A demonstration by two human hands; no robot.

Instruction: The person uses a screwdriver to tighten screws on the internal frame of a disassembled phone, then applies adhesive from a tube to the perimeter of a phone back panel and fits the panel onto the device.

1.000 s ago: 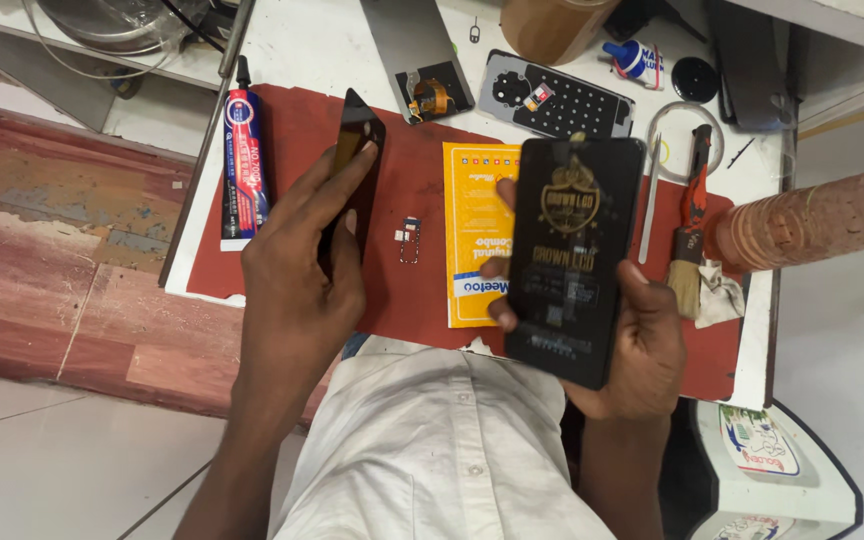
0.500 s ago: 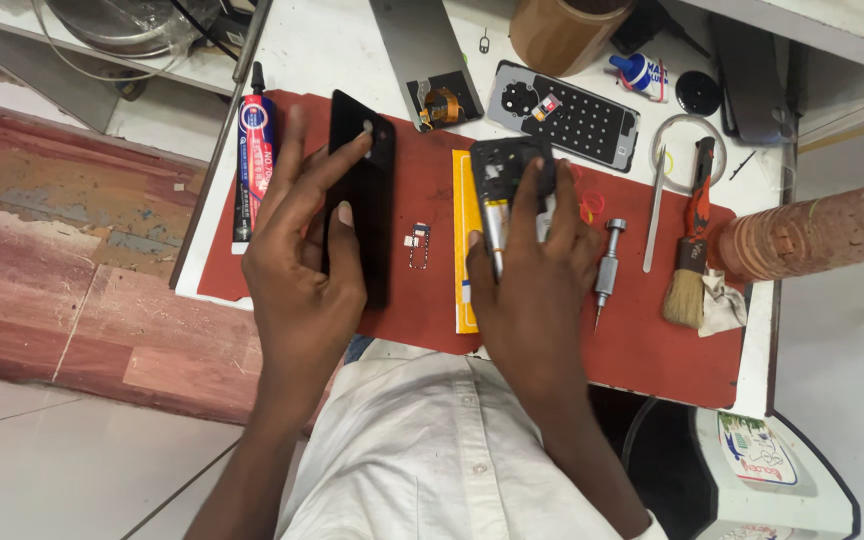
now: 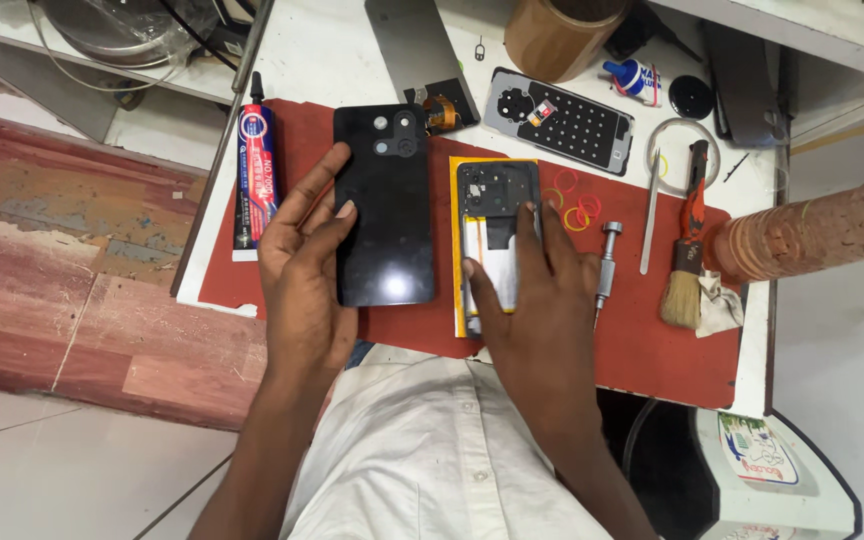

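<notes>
Phone back cover [image 3: 384, 205], black and glossy with its camera cut-outs at the top, lies on the red mat [image 3: 652, 340] on the bench [image 3: 322, 50]. The left hand [image 3: 302, 265] rests along its left edge, fingers spread loosely; whether they pinch the cover or only lie against it cannot be told, since the palm hides the contact. Just beside it, the opened phone body [image 3: 497, 225] sits on a yellow sheet [image 3: 457, 250], and the right hand [image 3: 542, 310] presses on it, thumb at the lower left, fingers over the right edge. That grip is flat and holds the body down; the hand covers its lower part and most of the sheet.

A red and blue glue tube [image 3: 255, 175] lies at the mat's left border. Right of the body are small red and yellow rings [image 3: 577, 205], a metal screwdriver [image 3: 607, 260], tweezers [image 3: 649, 215] and a brush [image 3: 687, 260] with a red handle. Behind the mat lie a grey phone back [image 3: 562, 120] and a brown cylinder [image 3: 557, 35], cut off by the top edge. A white shirt [image 3: 432, 450] hides the bench's near edge.
</notes>
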